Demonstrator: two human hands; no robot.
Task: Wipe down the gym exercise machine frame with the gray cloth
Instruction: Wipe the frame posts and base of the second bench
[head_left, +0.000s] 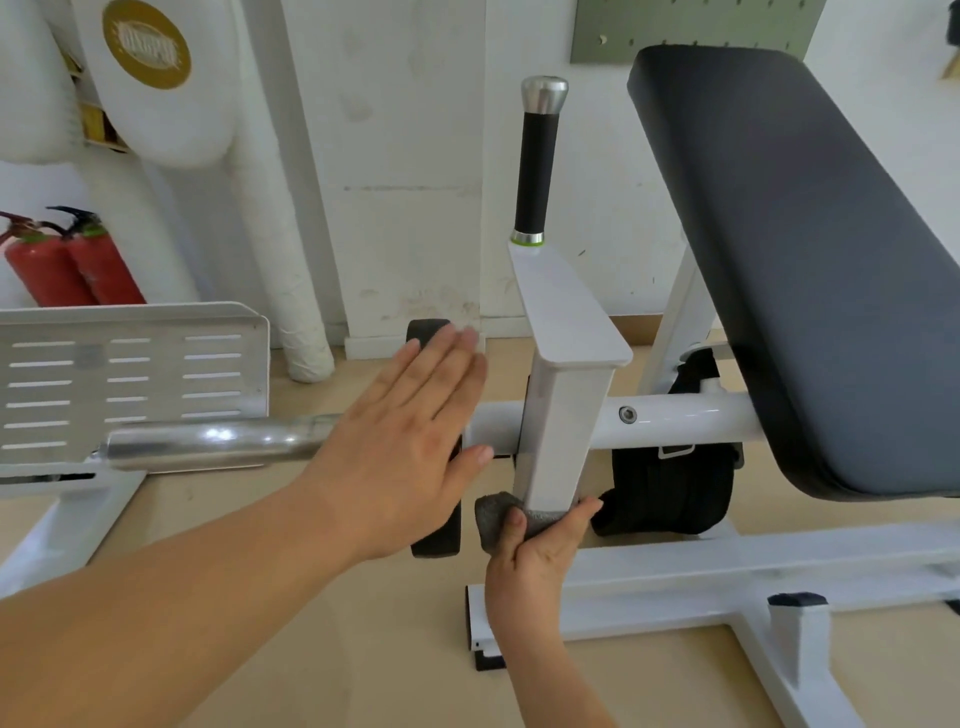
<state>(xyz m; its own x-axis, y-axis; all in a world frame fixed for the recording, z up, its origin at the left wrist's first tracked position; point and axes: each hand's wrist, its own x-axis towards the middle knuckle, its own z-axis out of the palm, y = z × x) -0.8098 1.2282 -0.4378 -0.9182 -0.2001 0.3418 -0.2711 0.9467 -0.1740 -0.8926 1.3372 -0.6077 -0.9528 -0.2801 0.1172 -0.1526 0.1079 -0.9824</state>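
Gray cloth (498, 512) sits low on the machine frame (727, 571), bunched round the bottom end of the white square post (561, 431). From my seat it reads as lying crosswise, left to right, against the post's up-and-down run. The right hand (540, 556) grips it from below, with the thumb curled over the cloth on the left and the fingers hooked round the post's right side, pinching cloth to metal. The post stands nearly upright with a slight lean. Its flat top arm (561, 306) runs away from me toward the wall and ends at an upright black handle (535, 166) with a silver cap. Behind the post a round white tube (685, 418) runs left to right and continues leftward as a chrome bar (208, 441). The left hand (405, 441) is flat, palm down, fingers straight and pressed together, thumb out toward the post. It lies over the join of tube and bar, and I cannot tell whether it touches. A black disc (436, 538) shows beneath it. A dark padded seat (805, 260) slopes up at right, and two red fire extinguishers (72, 265) stand by the wall at far left.
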